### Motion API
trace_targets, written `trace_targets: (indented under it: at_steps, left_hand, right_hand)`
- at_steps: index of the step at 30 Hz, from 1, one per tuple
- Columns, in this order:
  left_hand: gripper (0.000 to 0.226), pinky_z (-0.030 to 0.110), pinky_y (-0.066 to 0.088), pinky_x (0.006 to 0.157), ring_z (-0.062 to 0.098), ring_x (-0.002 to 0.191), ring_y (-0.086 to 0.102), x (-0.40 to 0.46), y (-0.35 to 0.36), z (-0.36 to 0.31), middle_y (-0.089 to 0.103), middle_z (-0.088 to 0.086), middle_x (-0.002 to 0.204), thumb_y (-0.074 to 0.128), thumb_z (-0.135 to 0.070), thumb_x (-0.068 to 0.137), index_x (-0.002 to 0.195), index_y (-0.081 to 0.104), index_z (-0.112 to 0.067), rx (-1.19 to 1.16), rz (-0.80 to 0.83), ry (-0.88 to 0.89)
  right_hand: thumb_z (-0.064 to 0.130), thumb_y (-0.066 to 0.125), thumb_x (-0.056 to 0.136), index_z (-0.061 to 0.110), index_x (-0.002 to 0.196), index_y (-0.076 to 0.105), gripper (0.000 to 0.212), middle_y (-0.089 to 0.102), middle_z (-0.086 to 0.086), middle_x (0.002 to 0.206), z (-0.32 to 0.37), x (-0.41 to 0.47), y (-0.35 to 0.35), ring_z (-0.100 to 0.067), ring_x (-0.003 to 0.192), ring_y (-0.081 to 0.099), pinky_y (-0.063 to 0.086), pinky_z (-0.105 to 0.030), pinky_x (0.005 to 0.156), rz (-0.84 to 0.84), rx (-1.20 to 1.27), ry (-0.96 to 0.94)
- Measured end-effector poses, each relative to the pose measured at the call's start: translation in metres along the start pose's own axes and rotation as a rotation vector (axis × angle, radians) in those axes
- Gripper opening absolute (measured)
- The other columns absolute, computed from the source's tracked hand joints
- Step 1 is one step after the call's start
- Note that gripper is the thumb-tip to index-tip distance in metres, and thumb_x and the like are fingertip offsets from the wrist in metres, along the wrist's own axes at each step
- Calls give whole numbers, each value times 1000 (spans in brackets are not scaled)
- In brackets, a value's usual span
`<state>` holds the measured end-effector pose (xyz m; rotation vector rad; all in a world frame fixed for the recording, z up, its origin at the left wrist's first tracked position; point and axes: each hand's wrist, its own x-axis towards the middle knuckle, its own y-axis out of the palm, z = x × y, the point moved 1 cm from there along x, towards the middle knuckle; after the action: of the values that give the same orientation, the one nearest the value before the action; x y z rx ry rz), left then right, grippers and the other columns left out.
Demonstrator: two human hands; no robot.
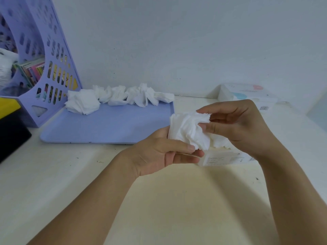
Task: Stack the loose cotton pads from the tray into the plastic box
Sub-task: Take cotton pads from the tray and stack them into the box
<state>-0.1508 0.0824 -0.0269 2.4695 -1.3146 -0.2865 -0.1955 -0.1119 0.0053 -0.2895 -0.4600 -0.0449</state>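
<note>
Two hands meet over the pale tabletop (53,183), and between them we see a crumpled bunch of pads (189,131). The left hand (164,154) pinches the bunch's lower edge between thumb and fingers; the right hand (237,124) grips its upper right edge, fingers curled. The box (223,158) stands directly below the bunch, largely hidden by it and by the right wrist, so we cannot tell how full it is; its label print is too small to read. The remaining pads (116,98) lie in a ragged row along the far edge of the lilac tray (106,124), well left of the hands. A perforated file rack (51,55) is cut off at the left border. A blurred packet (247,94) lies behind the right hand.
</note>
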Motion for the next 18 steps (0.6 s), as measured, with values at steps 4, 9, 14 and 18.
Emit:
trace_targets:
  at_steps: [4, 9, 14, 18]
  left_hand:
    - [41, 34, 61, 76, 28, 90, 72, 2, -7, 1, 71, 19, 99, 55, 5, 75, 109, 73, -6, -142, 36, -26]
    - [39, 36, 61, 78, 29, 87, 72, 3, -7, 0, 70, 21, 99, 56, 3, 72, 103, 79, -6, -228, 78, -39]
    - [39, 33, 61, 77, 26, 86, 72, 2, -8, -1, 72, 19, 100, 45, -2, 82, 101, 79, -3, -307, 46, -65]
    - [37, 35, 61, 76, 29, 87, 71, 3, -8, 0, 70, 20, 100, 50, 1, 77, 102, 77, 2, -317, 10, -56]
  right_hand:
    - [13, 81, 67, 13, 95, 77, 28, 77, -8, 97, 3, 1, 3, -25, 90, 73, 60, -31, 83, -12, -3, -56]
    - [9, 82, 70, 14, 94, 77, 25, 78, -4, 96, 2, 2, 3, -23, 91, 73, 59, -31, 81, -27, 5, -107]
    - [-1, 75, 75, 8, 96, 74, 23, 75, -7, 100, 0, 1, -5, -25, 102, 70, 56, -30, 83, 34, 136, -131]
    - [27, 85, 76, 23, 98, 76, 24, 75, -1, 92, 3, 2, -13, -20, 88, 70, 55, -29, 82, 51, 361, -90]
